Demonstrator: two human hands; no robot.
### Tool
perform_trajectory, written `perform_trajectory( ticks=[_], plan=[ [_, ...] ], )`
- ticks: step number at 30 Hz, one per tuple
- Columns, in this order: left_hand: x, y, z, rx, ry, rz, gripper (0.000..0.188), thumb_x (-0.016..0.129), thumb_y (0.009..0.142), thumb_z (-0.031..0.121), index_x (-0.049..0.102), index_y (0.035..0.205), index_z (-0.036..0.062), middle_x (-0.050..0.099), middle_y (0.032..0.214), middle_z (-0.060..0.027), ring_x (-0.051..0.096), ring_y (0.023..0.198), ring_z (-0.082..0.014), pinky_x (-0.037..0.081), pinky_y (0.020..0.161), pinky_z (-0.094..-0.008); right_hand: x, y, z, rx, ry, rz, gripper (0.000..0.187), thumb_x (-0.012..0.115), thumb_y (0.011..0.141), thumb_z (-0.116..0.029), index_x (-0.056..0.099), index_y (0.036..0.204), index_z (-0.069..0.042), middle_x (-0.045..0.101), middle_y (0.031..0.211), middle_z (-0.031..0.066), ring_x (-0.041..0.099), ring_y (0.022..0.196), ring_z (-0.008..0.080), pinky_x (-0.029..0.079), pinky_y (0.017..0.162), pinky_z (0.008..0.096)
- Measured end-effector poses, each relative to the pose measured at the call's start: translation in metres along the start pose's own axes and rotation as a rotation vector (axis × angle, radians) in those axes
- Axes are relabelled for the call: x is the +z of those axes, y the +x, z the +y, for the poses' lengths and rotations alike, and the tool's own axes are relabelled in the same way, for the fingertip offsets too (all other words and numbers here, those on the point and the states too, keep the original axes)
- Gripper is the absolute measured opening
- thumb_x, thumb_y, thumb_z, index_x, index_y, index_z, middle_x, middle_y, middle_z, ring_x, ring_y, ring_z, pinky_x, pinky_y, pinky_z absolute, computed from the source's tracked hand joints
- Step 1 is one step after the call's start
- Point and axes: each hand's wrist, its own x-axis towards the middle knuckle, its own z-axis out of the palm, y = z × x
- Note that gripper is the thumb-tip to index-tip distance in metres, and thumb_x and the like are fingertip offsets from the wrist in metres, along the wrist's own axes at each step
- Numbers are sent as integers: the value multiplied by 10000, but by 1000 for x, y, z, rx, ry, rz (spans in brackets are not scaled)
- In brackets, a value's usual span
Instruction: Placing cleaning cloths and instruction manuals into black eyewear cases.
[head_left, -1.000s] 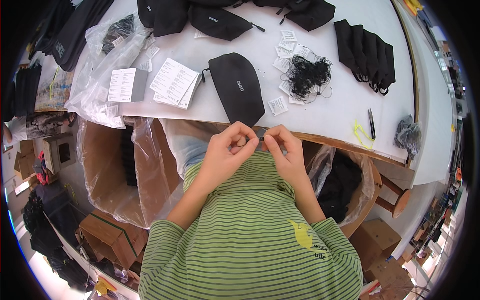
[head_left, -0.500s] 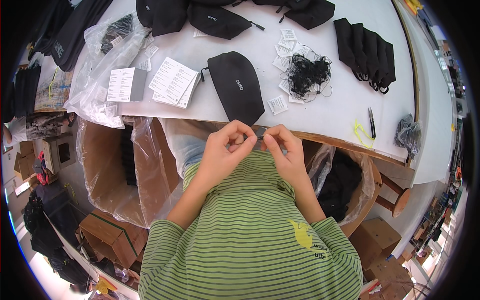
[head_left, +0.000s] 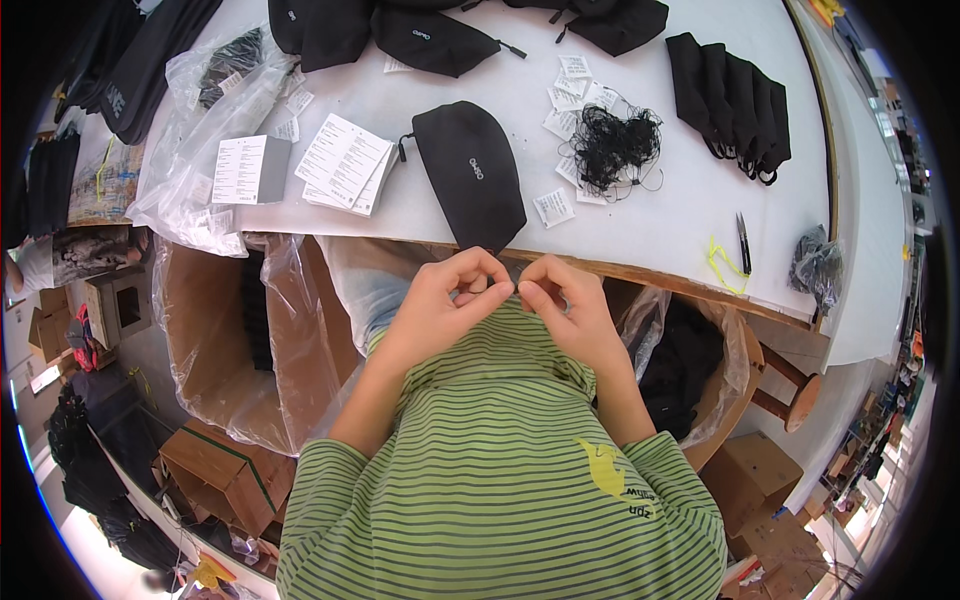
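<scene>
My left hand (head_left: 452,297) and my right hand (head_left: 565,308) meet at the table's front edge, each closed in a pinch. Their fingertips nearly touch around a small dark thing, possibly thin black string, mostly hidden by the fingers. Just beyond them lies a black zip pouch (head_left: 468,165) with a small printed mark, its near end reaching the table edge. To its right a tangled heap of black strings (head_left: 617,148) rests among small white labels (head_left: 554,207). Left of the pouch are a fanned stack of white printed cards (head_left: 345,160) and an upright block of cards (head_left: 240,170).
More black pouches (head_left: 425,42) lie along the far side, with a row of overlapping black pouches (head_left: 725,105) at right. Black-handled snips (head_left: 743,243) and yellow cord (head_left: 722,268) lie near the right front edge. Below stand plastic-lined cartons (head_left: 215,330) and a wooden stool (head_left: 790,395).
My fingertips have drawn closer together, and the dark piece between them shows less. My right hand has turned slightly. The things on the table stay where they were.
</scene>
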Motion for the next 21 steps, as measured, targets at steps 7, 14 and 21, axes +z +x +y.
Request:
perform_trajectory(
  ticks=[7, 14, 21],
  plan=[
    [-7, 4, -5, -24, -142, -86, 125, 655, 875, 138, 610, 869, 21, 369, 612, 69, 320, 581, -27, 292, 540, -212, 6, 0, 0, 8, 171, -41, 115, 577, 912, -100, 562, 838, -13, 554, 661, 9, 489, 583, 69, 371, 552, 207],
    [-9, -7, -2, 19, -27, -118, 145, 690, 857, 151, 622, 871, 23, 486, 621, 53, 395, 579, -42, 333, 547, -218, 6, 45, 3, -133, -146, 60, 184, 603, 880, -184, 604, 975, -26, 604, 999, 97, 536, 985, 218, 402, 864, 339],
    [4, -17, -4, 124, 178, -258, 96, 671, 834, 90, 626, 900, 38, 588, 894, -38, 533, 737, -135, 440, 663, -267, 46, 70, 30, -295, -753, 210, 500, 639, 816, -206, 517, 1264, -22, 452, 1367, 172, 383, 1299, 361, 310, 1069, 475]
  ],
)
